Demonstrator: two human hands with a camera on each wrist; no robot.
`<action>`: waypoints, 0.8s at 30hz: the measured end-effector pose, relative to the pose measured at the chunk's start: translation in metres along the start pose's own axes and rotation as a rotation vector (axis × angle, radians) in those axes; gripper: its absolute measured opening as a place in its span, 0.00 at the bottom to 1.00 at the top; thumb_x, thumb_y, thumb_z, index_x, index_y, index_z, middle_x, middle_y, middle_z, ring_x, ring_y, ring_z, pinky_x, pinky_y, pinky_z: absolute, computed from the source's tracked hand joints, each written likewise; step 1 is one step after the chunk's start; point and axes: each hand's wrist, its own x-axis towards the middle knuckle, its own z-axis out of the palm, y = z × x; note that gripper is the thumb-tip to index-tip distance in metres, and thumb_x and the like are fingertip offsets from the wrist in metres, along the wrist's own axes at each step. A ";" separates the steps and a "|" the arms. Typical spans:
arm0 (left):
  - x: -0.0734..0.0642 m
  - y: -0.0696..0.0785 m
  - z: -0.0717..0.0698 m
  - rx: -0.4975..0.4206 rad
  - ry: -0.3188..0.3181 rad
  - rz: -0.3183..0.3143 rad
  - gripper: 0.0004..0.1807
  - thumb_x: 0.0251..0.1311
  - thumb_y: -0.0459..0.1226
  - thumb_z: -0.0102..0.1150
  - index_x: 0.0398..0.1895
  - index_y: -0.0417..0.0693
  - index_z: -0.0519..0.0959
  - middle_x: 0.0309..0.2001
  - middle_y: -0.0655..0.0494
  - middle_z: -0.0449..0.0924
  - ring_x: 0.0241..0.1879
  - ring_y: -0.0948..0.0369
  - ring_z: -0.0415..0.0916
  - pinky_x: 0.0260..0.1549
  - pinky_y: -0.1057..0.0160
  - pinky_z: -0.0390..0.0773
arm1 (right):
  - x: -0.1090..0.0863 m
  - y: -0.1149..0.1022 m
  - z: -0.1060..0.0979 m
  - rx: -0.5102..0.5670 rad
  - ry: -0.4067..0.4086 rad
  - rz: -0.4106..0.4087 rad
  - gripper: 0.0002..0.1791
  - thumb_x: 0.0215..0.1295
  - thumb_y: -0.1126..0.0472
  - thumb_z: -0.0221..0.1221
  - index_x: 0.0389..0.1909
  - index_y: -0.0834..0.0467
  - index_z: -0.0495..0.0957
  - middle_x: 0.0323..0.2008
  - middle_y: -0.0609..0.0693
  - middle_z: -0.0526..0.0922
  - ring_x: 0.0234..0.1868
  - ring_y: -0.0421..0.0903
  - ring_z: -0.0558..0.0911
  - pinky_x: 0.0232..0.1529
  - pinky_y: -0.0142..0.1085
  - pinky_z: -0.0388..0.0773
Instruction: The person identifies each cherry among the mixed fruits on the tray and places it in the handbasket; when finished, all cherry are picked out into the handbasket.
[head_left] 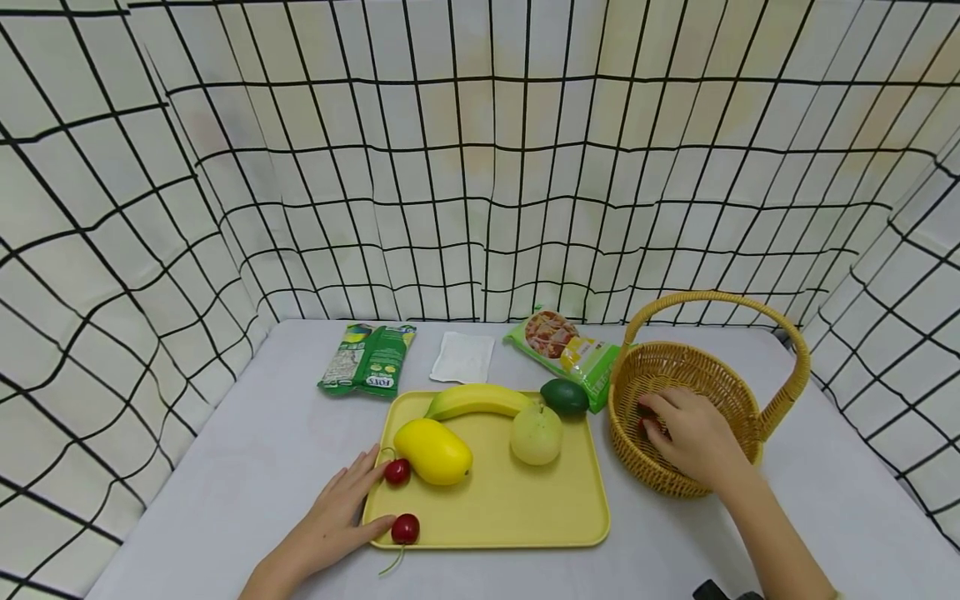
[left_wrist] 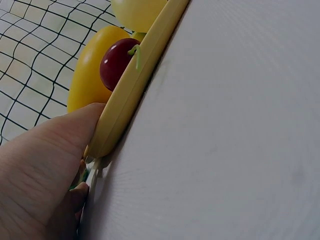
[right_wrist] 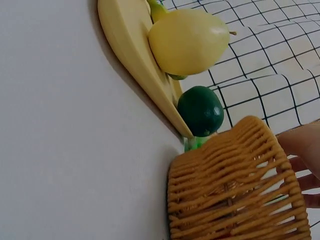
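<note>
My left hand (head_left: 333,517) rests at the left edge of the yellow tray (head_left: 517,521), fingers spread and thumb against the rim. Near its fingertips lies a cherry (head_left: 397,472); another cherry (head_left: 406,528), with a green stem, sits by the thumb at the tray's front corner. My right hand (head_left: 693,437) reaches down inside the wicker basket (head_left: 626,446), its thumb and fingers pinching a dark red cherry (head_left: 642,414), mostly hidden. On the tray lie a yellow mango (head_left: 433,452), a banana (head_left: 480,401), a pale green pear (head_left: 536,435) and a dark green avocado (head_left: 564,397).
Behind the tray lie a green snack packet (head_left: 367,360), a white tissue packet (head_left: 462,357) and a second green packet (head_left: 570,354) touching the basket. The basket's tall handle (head_left: 795,375) arches above it. Black-gridded white cloth (head_left: 480,183) encloses the table's back and sides.
</note>
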 end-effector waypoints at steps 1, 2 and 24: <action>0.000 0.000 0.000 0.000 0.000 0.000 0.47 0.50 0.64 0.53 0.66 0.42 0.62 0.71 0.51 0.46 0.69 0.50 0.44 0.64 0.45 0.43 | 0.001 -0.002 0.000 0.004 0.004 -0.008 0.15 0.49 0.63 0.65 0.40 0.60 0.79 0.34 0.51 0.80 0.36 0.51 0.79 0.34 0.45 0.77; 0.000 0.000 0.000 0.000 0.000 0.000 0.47 0.50 0.64 0.53 0.66 0.43 0.62 0.71 0.52 0.46 0.69 0.51 0.44 0.64 0.45 0.43 | 0.002 -0.003 0.000 0.007 0.012 -0.018 0.15 0.49 0.64 0.65 0.40 0.60 0.79 0.34 0.51 0.79 0.36 0.51 0.78 0.35 0.45 0.77; -0.002 0.004 -0.002 -0.009 -0.005 0.018 0.46 0.53 0.61 0.53 0.69 0.44 0.55 0.70 0.46 0.48 0.68 0.47 0.44 0.64 0.43 0.43 | 0.022 -0.037 0.000 0.076 0.121 -0.200 0.12 0.52 0.63 0.60 0.40 0.59 0.79 0.38 0.51 0.78 0.39 0.49 0.77 0.37 0.44 0.76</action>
